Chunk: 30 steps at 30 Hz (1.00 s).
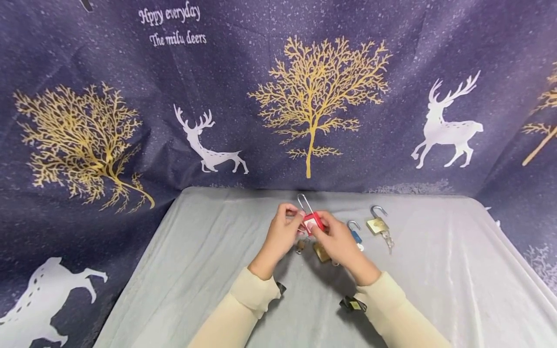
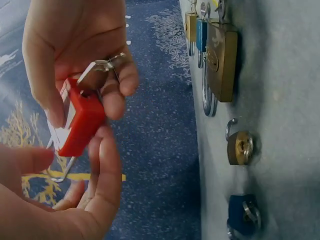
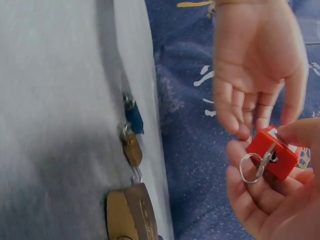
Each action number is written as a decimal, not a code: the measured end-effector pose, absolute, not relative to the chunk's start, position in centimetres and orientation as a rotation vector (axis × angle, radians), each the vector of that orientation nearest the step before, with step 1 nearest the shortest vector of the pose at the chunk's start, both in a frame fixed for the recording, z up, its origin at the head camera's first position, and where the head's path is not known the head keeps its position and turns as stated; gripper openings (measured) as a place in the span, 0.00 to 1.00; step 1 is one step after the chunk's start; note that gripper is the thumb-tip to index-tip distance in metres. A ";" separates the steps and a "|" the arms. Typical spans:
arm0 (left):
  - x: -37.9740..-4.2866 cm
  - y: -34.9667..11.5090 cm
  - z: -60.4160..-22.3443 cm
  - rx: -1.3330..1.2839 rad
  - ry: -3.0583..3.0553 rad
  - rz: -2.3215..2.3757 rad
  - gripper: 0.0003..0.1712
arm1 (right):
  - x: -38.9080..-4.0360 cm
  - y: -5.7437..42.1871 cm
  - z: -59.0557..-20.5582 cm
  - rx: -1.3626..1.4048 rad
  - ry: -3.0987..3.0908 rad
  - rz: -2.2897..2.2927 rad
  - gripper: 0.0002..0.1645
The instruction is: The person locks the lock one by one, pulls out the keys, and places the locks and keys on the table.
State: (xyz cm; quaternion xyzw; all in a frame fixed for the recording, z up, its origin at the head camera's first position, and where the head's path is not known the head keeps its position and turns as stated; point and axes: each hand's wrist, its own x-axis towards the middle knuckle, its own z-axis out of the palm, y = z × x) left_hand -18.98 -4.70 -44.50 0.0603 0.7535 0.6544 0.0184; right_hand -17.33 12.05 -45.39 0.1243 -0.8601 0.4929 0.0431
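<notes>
My right hand holds a red padlock with a pale label, its thumb across the label and its fingers behind. A long metal shackle points up from the body; whether it is locked cannot be told. On the other side, my left hand pinches the padlock body near the shackle end with thumb and fingertips. A key sits in the bottom of the red body, with a ring hanging against the right fingers. Both hands are raised above the table.
On the grey-covered table lie a small brass padlock, a large brass one, a blue one and an unlocked brass padlock with keys. Another blue padlock shows in the left wrist view. A patterned curtain hangs behind.
</notes>
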 end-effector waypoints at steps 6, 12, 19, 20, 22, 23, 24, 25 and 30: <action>-19.4 -5.0 -44.3 0.158 2.321 2.162 0.26 | -17.6 12.0 -45.3 0.385 -2.589 1.911 0.18; -19.5 -5.0 -44.5 0.162 2.300 2.210 0.26 | -17.8 12.1 -45.5 0.357 -2.557 2.060 0.20; -19.6 -5.2 -44.7 0.172 2.313 2.233 0.24 | -18.1 12.1 -46.0 0.367 -2.472 2.128 0.21; -19.7 -5.2 -44.7 0.170 2.304 2.242 0.24 | -18.1 12.1 -46.0 0.359 -2.466 2.130 0.21; -19.7 -5.2 -44.7 0.164 2.280 2.268 0.24 | -18.1 12.1 -46.1 0.347 -2.457 2.129 0.20; -19.7 -5.1 -44.7 0.159 2.268 2.281 0.24 | -18.2 12.1 -46.1 0.348 -2.453 2.122 0.21; -19.8 -5.1 -44.6 0.154 2.253 2.296 0.24 | -18.2 12.1 -46.1 0.345 -2.450 2.114 0.21; -19.7 -5.1 -44.6 0.150 2.243 2.308 0.24 | -18.2 12.2 -46.1 0.343 -2.452 2.103 0.21; -19.5 -5.1 -44.5 0.148 2.276 2.286 0.23 | -18.2 12.1 -46.0 0.301 -2.439 2.092 0.20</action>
